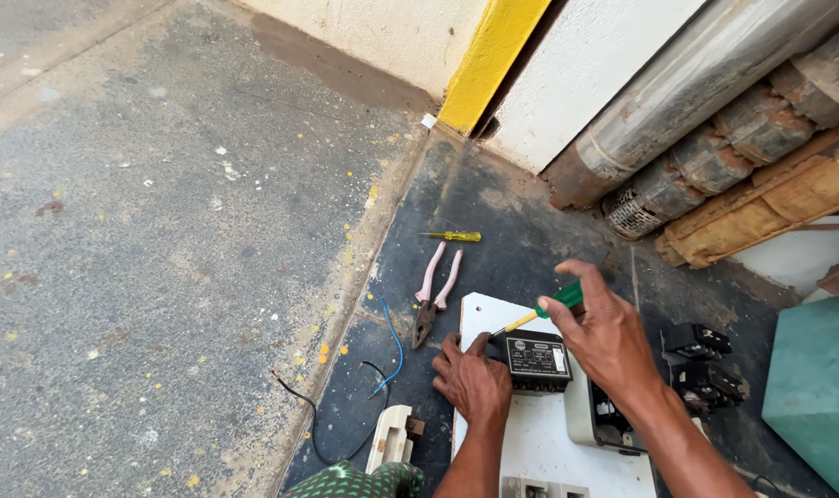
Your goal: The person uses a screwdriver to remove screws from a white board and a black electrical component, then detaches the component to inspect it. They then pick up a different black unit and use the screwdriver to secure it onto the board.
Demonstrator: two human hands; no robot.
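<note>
My right hand grips a screwdriver with a green handle and yellow shaft. Its tip points down-left at the top edge of a small black electrical unit. That unit sits on a white panel lying on the dark floor. My left hand rests on the panel's left edge, fingers against the black unit's left side, steadying it.
Pink-handled pliers and a small yellow screwdriver lie beyond the panel. Blue and black wires trail at the left. Black contactor parts sit right, by a teal box. Rusty pump cylinders lean against the wall.
</note>
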